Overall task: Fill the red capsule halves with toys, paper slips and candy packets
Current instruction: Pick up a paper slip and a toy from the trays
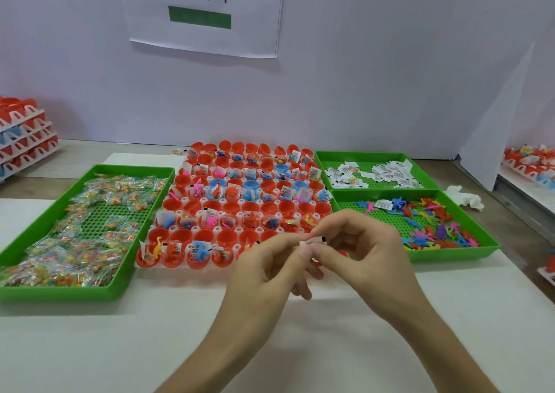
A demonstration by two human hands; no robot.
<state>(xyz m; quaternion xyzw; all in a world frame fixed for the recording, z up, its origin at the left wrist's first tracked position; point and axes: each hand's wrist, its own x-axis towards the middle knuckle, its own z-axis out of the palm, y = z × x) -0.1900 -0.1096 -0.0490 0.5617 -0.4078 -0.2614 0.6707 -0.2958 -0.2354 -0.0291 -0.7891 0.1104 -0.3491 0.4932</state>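
On the worktop: a white table surface [300,347] runs the full width, backed by a pale wall with a printed white paper sign [207,14].
Left tray: a large green perforated plastic tray [60,293] sits at the left, piled with clear candy packets of coloured beads [75,242].
Centre rack: a white moulded rack of red plastic capsule halves [240,206] lies between the trays; a few halves are blue, many hold small toys and slips, and several in the middle rows are bare.
Right trays: two smaller green plastic trays sit side by side in depth at the right; the farther tray [375,156] holds white folded paper slips [387,171], the nearer tray [450,256] holds small flat coloured plastic toys [432,221].
Side stacks: more white racks of red capsule halves [24,134] are stacked at the far left edge.
Left hand [270,272]: raised over the rack's near right corner, thumb and forefinger pinched on a small white paper slip with a black mark [313,240].
Right hand [360,242]: meets the left, fingertips closed on the same slip, other fingers curled.
Tissue: a crumpled white tissue [464,197] lies just right of the trays.
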